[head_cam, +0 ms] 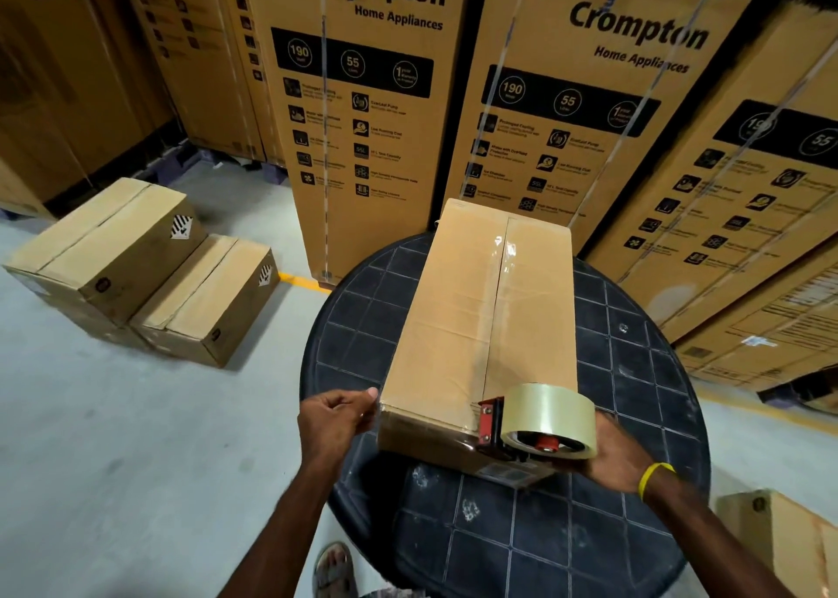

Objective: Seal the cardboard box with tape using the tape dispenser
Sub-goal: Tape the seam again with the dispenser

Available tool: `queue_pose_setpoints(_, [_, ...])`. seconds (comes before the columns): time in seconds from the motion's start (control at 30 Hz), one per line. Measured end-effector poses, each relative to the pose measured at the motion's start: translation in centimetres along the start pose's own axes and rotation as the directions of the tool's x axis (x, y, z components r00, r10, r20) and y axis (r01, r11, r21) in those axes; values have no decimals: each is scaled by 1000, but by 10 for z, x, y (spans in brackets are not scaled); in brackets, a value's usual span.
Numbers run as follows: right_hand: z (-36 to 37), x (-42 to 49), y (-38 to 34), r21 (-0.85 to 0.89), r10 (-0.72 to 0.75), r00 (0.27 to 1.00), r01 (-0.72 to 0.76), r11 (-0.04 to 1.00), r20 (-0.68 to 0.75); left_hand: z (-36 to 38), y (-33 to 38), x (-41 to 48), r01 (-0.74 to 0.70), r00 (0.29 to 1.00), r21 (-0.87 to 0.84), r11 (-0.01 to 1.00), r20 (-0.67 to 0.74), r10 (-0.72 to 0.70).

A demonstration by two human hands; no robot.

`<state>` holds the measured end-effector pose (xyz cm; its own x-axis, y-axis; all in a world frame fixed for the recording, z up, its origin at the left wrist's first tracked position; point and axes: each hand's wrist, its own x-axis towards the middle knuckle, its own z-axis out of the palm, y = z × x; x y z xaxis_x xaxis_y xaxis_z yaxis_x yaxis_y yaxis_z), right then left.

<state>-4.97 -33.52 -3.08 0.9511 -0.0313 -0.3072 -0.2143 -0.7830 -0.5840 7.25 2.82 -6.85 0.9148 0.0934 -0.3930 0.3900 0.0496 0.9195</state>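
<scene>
Head view: long cardboard box (458, 325) lies on the round dark tabletop (635, 370), its length running away from the person. Clear tape (496, 289) runs along the centre seam on top.

Tape dispenser (539, 425), red frame with a clear roll, sits at the box's near top edge, on the seam line. Right hand (612, 457) grips it from behind and is mostly hidden by the roll. Yellow wristband (653, 477) on that wrist.

Left hand (335, 420) is at the box's near left corner, fingers curled, fingertip touching the top edge. Can't tell if it pinches anything.

Background: two smaller boxes (109, 253) on the floor (90, 439) to the left, touching each other. Tall Crompton cartons (362, 121) are stacked behind the tabletop. Sandalled foot (333, 570) at the bottom edge.
</scene>
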Motion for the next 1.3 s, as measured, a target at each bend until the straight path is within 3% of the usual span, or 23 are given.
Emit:
queue_pose_setpoints(0.17, [3, 1, 5, -11, -1, 999, 1, 1000, -34, 11, -15, 4, 155, 986, -160, 975, -35, -162])
queue_pose_setpoints(0.3, [3, 0, 3, 21, -7, 999, 7, 1000, -32, 11, -27, 10, 364, 926, -364, 857, 43, -375])
queue_pose_setpoints(0.37, [2, -1, 2, 33, -14, 999, 15, 999, -35, 12, -43, 16, 428, 897, -347, 834, 48, -440])
queue_pose_setpoints(0.43, [1, -3, -1, 44, -26, 999, 27, 999, -34, 13, -51, 16, 358, 929, -180, 916, -26, -368])
queue_pose_setpoints(0.5, [0, -3, -5, 55, -24, 999, 26, 998, -35, 9, -48, 9, 171, 982, 52, 984, -94, -165])
queue_pose_setpoints(0.6, [-1, -4, -9, 40, -24, 999, 26, 999, -40, -2, -33, -12, -140, 990, 237, 961, 44, 133])
queue_pose_setpoints(0.7, [-1, -2, -7, 27, -21, 999, 23, 999, -39, 8, -23, -38, -215, 947, 196, 957, 279, 156])
queue_pose_setpoints(0.77, [0, -1, -3, -1, -20, 999, 20, 1000, -36, 15, -28, -39, -183, 932, 185, 965, 346, 110])
queue_pose_setpoints(0.83, [0, 1, -1, -22, -8, 1000, 7, 1000, -29, 10, -29, -28, -168, 920, 294, 941, 390, 42])
queue_pose_setpoints(0.9, [3, 4, 6, -33, -1, 1000, 0, 999, -10, -4, -32, -18, -243, 929, 519, 820, 367, 43])
queue_pose_setpoints(0.93, [5, 6, 10, -48, 9, 1000, -10, 999, -3, -9, -32, -16, -340, 927, 618, 709, 347, 143])
queue_pose_setpoints(0.97, [6, 8, 15, -54, 22, 1000, -22, 998, -3, -9, -30, -18, -488, 873, 666, 564, 385, 301])
queue_pose_setpoints(1.0, [8, 9, 18, -53, 35, 999, -34, 998, 3, -2, -26, -24, -640, 763, 660, 395, 483, 429])
queue_pose_setpoints(1.03, [9, 10, 22, -49, 39, 999, -39, 998, 12, 10, -22, -31, -758, 637, 608, 235, 616, 462])
queue_pose_setpoints(1.1, [9, 11, 23, -54, 55, 998, -53, 997, 25, 41, -22, -48, -882, 438, 472, 15, 807, 396])
queue_pose_setpoints(1.17, [10, 14, 27, -53, 65, 997, -63, 997, 39, 64, -24, -58, -893, 401, 444, -72, 858, 320])
queue_pose_setpoints(1.3, [10, 17, 29, -2, 85, 993, -85, 996, 80, 70, -28, -52, -875, 446, 479, -71, 855, 265])
